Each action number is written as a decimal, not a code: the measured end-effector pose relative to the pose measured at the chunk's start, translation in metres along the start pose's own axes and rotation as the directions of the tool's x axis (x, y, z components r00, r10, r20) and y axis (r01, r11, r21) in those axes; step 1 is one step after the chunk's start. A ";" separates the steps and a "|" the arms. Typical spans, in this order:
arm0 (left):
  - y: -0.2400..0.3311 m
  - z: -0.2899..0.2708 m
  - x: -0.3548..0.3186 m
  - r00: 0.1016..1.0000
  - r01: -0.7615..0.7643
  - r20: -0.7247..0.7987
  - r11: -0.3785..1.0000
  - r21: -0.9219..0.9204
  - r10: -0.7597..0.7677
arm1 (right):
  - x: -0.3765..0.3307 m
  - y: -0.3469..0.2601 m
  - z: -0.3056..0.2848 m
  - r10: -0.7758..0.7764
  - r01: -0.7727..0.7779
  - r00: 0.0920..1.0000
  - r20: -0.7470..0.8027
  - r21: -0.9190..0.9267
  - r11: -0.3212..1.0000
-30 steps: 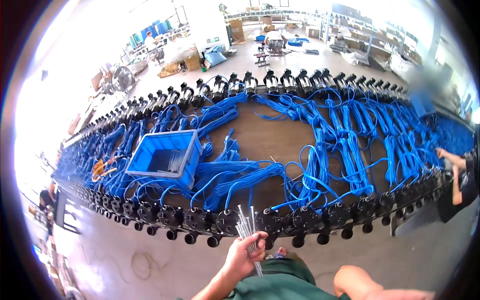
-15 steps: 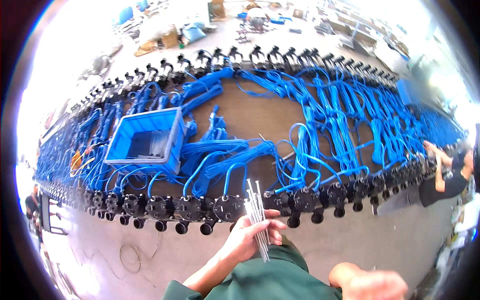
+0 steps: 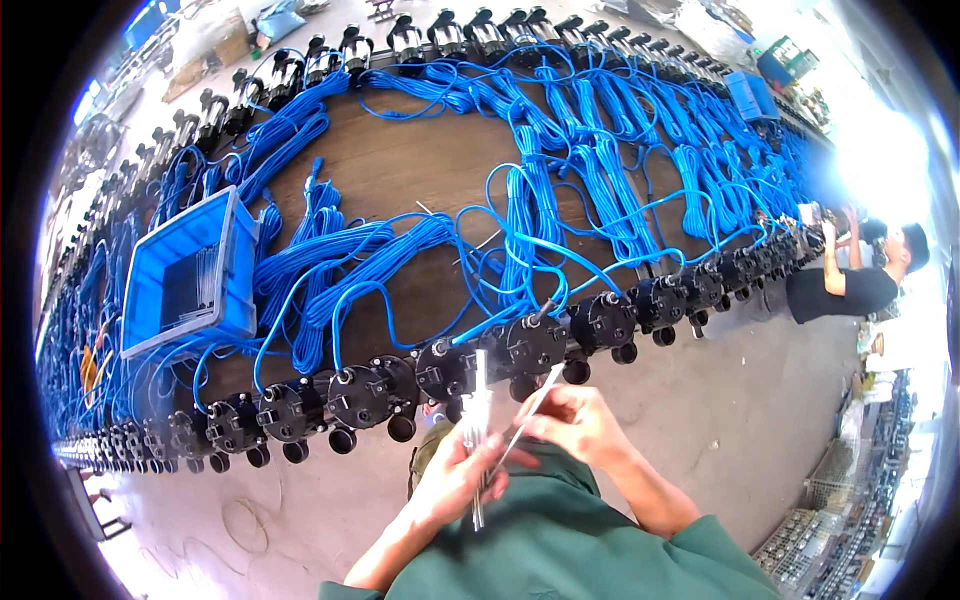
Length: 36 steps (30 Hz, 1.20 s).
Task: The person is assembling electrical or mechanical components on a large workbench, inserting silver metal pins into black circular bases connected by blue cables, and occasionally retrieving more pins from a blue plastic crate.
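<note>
My left hand (image 3: 462, 478) is closed around a bundle of long thin metal rods (image 3: 477, 415), which stand roughly upright in front of my green clothing. Between the fingertips of my right hand (image 3: 580, 425) a single rod (image 3: 541, 395) slants, its lower end close to the bundle. Just beyond my hands is a row of round black pump-like housings (image 3: 447, 369) along the near table edge, with blue cables coming out of them. More rods (image 3: 207, 275) lie in a blue plastic bin (image 3: 240, 255) at the left. Glare and blur hide the rods' end details.
Coiled blue cables (image 3: 610, 200) cover much of the brown table (image 3: 400, 165). A second row of black and clear housings (image 3: 405, 40) lines the far edge. Another person (image 3: 850, 285) in black works at the right. Wire racks (image 3: 835, 475) stand on the floor at lower right.
My right hand has come up from the lower right to beside the bundle and now pinches one rod. The view has shifted right, so the bin appears farther left.
</note>
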<state>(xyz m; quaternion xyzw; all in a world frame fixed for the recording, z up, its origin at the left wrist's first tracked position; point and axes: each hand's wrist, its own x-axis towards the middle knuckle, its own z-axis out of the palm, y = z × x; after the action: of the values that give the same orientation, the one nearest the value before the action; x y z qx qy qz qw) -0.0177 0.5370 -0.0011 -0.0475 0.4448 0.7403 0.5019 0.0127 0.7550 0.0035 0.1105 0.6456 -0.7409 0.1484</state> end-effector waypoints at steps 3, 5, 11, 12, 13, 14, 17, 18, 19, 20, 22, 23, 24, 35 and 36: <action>-0.009 0.005 0.008 0.966 -0.167 -0.211 0.983 -0.075 0.148 | 0.003 -0.012 -0.045 -0.111 0.131 0.975 -0.192 0.096 0.987; -0.018 0.011 0.010 0.919 -0.306 -0.323 0.925 -0.224 0.226 | 0.010 -0.022 -0.063 -0.278 0.273 0.872 -0.402 -0.070 0.959; -0.048 0.042 0.028 0.898 -0.398 -0.364 0.811 -0.430 0.248 | 0.025 -0.004 -0.117 -0.531 0.342 0.829 -0.174 -0.593 0.729; -0.051 0.048 0.031 0.897 -0.374 -0.388 0.835 -0.403 0.214 | 0.028 0.003 -0.122 -0.514 0.350 0.847 -0.137 -0.582 0.734; -0.054 0.056 0.035 0.894 -0.346 -0.410 0.859 -0.377 0.181 | 0.031 0.009 -0.125 -0.530 0.372 0.840 -0.113 -0.591 0.716; -0.056 0.065 0.039 0.875 -0.354 -0.453 0.862 -0.362 0.169 | 0.033 0.013 -0.126 -0.547 0.393 0.832 -0.090 -0.599 0.698; -0.063 0.072 0.043 0.860 -0.418 -0.447 0.843 -0.339 0.247 | 0.038 0.018 -0.124 -0.567 0.422 0.822 -0.050 -0.617 0.664; -0.064 0.073 0.044 0.856 -0.437 -0.440 0.836 -0.333 0.272 | 0.041 0.017 -0.126 -0.576 0.435 0.817 -0.020 -0.634 0.639; -0.065 0.074 0.043 0.852 -0.454 -0.431 0.829 -0.326 0.297 | 0.041 0.017 -0.126 -0.585 0.449 0.811 0.008 -0.650 0.613; -0.065 0.074 0.042 0.848 -0.470 -0.421 0.823 -0.319 0.321 | 0.041 0.018 -0.125 -0.577 0.451 0.817 0.009 -0.633 0.629; -0.067 0.073 0.041 0.845 -0.485 -0.398 0.825 -0.290 0.357 | 0.043 0.016 -0.125 -0.617 0.522 0.777 0.129 -0.679 0.516; -0.067 0.072 0.041 0.844 -0.491 -0.385 0.826 -0.276 0.373 | 0.044 0.014 -0.124 -0.631 0.555 0.753 0.187 -0.695 0.457; -0.066 0.072 0.041 0.854 -0.488 -0.358 0.822 -0.293 0.379 | 0.047 0.015 -0.122 -0.669 0.593 0.708 0.227 -0.705 0.388; -0.055 0.087 0.037 0.885 -0.451 -0.269 0.843 -0.294 0.379 | -0.011 -0.017 -0.101 -0.366 0.248 0.930 -0.028 -0.687 0.683; -0.055 0.085 0.037 0.904 -0.414 -0.240 0.864 -0.288 0.354 | -0.017 -0.019 -0.095 -0.211 0.179 0.977 -0.002 -0.521 0.835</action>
<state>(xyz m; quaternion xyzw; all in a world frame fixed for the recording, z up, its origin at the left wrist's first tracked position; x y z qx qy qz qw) 0.0394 0.6286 -0.0027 -0.1078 0.3576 0.8823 0.2865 0.0188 0.8531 0.0139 0.0220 0.8329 -0.5476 0.0770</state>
